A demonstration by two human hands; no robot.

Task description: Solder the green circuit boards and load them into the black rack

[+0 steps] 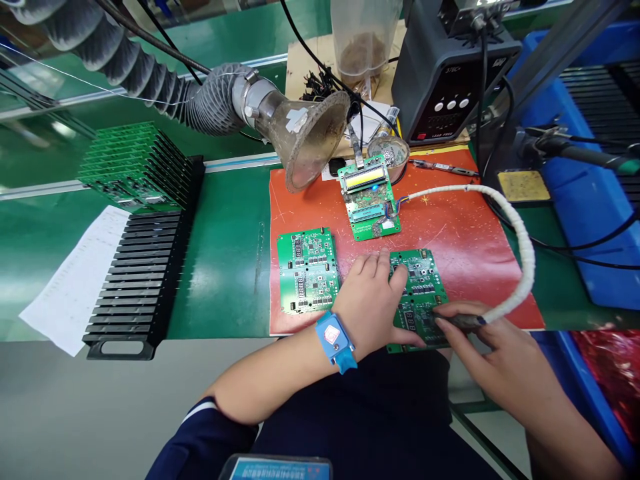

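A green circuit board [424,280] with two digit displays lies at the front edge of the red mat. My left hand [373,297] spans its left side, index finger on the upper part and thumb along the lower part, holding it in place. Closed around a dark probe [465,323] is my right hand [500,340], with the probe's tip against the board's lower right area; the tip itself is hidden by fingers. A white-wrapped cable [525,247] loops from the probe to a programmer board [370,200] with a lit yellow screen. Left of my left hand lies another green board [307,270].
A black rack [135,267] at left carries several upright green boards [140,163]. A fume extraction hood [315,140] hangs over the red mat [480,233]. A soldering station [450,87] stands behind; blue bins [575,173] are at right.
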